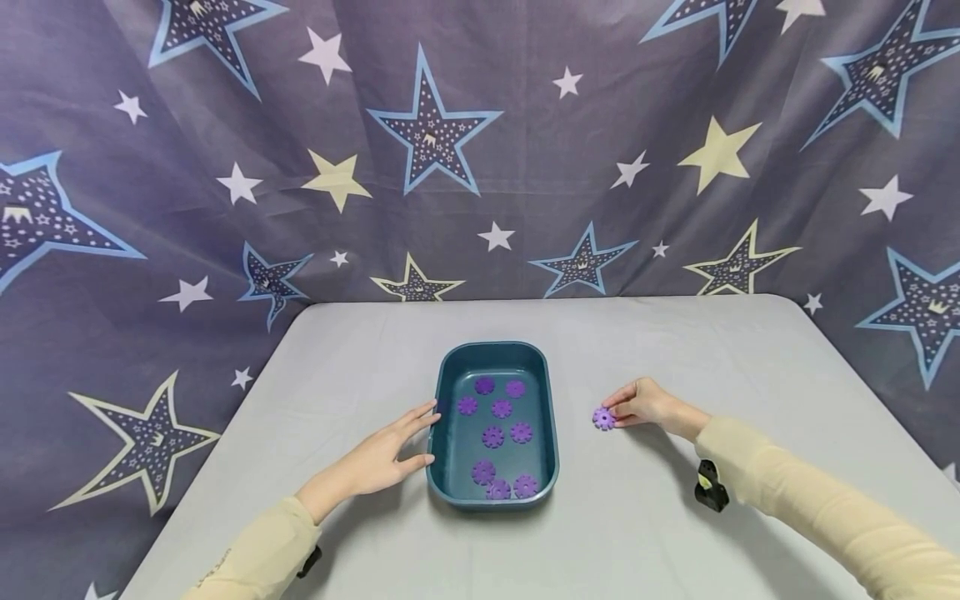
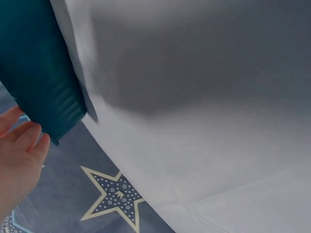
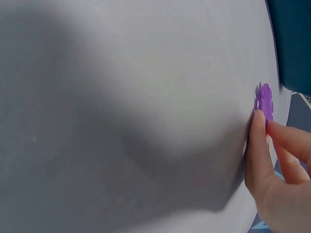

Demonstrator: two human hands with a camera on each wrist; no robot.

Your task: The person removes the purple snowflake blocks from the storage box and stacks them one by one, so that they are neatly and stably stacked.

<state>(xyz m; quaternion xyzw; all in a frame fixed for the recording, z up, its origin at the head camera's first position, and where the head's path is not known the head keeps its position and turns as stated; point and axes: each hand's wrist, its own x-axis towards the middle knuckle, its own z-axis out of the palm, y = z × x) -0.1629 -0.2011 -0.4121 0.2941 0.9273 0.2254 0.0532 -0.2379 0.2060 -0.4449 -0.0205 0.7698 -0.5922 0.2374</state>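
In the head view my right hand [image 1: 647, 405] pinches a purple notched plastic disc [image 1: 603, 418] with a small centre hole, close over the table right of the bin. The right wrist view shows that disc [image 3: 265, 101] edge-on between thumb and fingertips. My left hand [image 1: 381, 454] reaches to the long left side of a dark teal rectangular bin [image 1: 555, 433]. Its fingers lie extended, tips at the rim. Several purple notched discs [image 1: 492, 437] lie flat on the bin's floor, a few overlapping near its front end. From the left wrist, the bin's outer wall [image 2: 41, 58] shows above the fingers.
A pale grey cloth covers the table [image 1: 645, 533]. Behind it and at both sides hangs a dark curtain [image 1: 517, 167] with a star print. A black wrist device [image 1: 709, 486] sits under the right sleeve.
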